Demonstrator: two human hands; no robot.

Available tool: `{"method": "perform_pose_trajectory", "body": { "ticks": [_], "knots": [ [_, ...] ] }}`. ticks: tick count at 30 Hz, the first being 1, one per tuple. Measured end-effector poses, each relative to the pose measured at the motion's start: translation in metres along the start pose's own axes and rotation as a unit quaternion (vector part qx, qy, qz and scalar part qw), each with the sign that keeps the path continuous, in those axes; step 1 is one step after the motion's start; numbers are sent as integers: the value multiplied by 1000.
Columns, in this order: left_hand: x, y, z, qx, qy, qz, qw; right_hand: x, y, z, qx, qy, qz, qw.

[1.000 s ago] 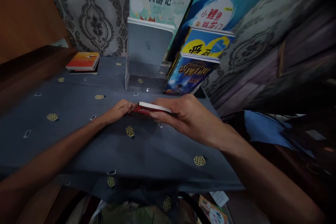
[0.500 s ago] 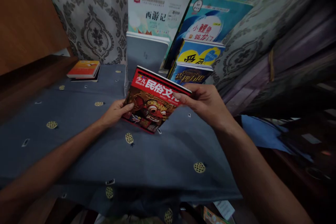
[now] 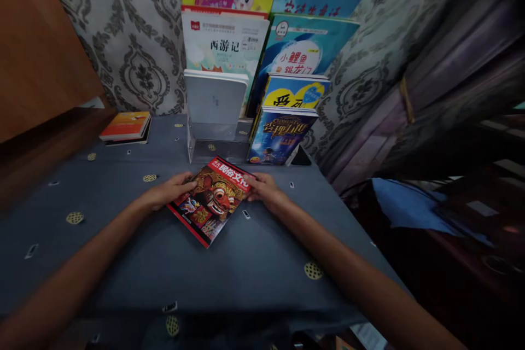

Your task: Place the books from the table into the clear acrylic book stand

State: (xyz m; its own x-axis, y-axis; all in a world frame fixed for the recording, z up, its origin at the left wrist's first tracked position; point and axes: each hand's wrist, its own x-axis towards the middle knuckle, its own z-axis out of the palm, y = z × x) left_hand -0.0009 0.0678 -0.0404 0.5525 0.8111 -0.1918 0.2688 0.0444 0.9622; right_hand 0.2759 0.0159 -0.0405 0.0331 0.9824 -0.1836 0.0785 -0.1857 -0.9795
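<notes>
A red-and-brown picture book (image 3: 215, 197) with a mask on its cover is between my hands, low over the cloth-covered table (image 3: 164, 268). My left hand (image 3: 173, 188) grips its left edge, thumb on the cover. At the upper right corner, my right hand (image 3: 264, 188) holds it the same way; the fingers beneath are hidden. Just behind the book stands a clear stepped book rack (image 3: 217, 149). A grey book (image 3: 216, 97) rests in its left side, and a dark blue book (image 3: 283, 134) in its lower right.
Higher in the rack are a white-and-green book (image 3: 225, 44), a teal book (image 3: 305, 44) and several others. A small stack of books with an orange cover (image 3: 126, 126) lies at the back left. Patterned curtains (image 3: 143, 65) hang behind the table.
The mask-covered book has come down and tilted flatter, with both hands still on it. My right hand has moved left and down. The rack's lower front now shows.
</notes>
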Motion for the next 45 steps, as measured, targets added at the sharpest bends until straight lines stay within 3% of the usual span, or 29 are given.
{"method": "perform_pose_trajectory", "body": {
  "ticks": [2,5,7,9,12,15,19,24,28,31,37,45],
  "knots": [
    [-1,-2,-3,161,32,42,986,3,8,0,-19,0,3,1000],
    [-5,1,-1,412,124,66,900,5,11,-3,-141,20,-38,989],
    [-6,3,6,514,155,76,840,2,9,-5,-292,54,-95,950],
    [-3,4,15,552,146,112,813,-3,8,-8,-412,90,-136,897],
    [12,0,26,541,103,170,817,-11,10,-12,-483,120,-154,854],
    [34,-5,31,530,79,203,820,-16,14,-16,-485,116,-178,848],
    [55,-2,36,550,75,215,804,-19,18,-21,-471,67,-220,852],
    [58,12,62,550,52,240,798,-12,18,-25,-410,63,-221,882],
    [49,19,93,523,11,299,798,-3,23,-31,-305,76,-220,923],
    [45,19,106,514,1,325,794,2,28,-36,-236,80,-218,944],
    [49,14,100,481,-4,348,805,-3,29,-37,-187,108,-240,946],
    [48,11,100,476,-11,356,804,-17,24,-36,-315,93,-225,917]
  ]
}}
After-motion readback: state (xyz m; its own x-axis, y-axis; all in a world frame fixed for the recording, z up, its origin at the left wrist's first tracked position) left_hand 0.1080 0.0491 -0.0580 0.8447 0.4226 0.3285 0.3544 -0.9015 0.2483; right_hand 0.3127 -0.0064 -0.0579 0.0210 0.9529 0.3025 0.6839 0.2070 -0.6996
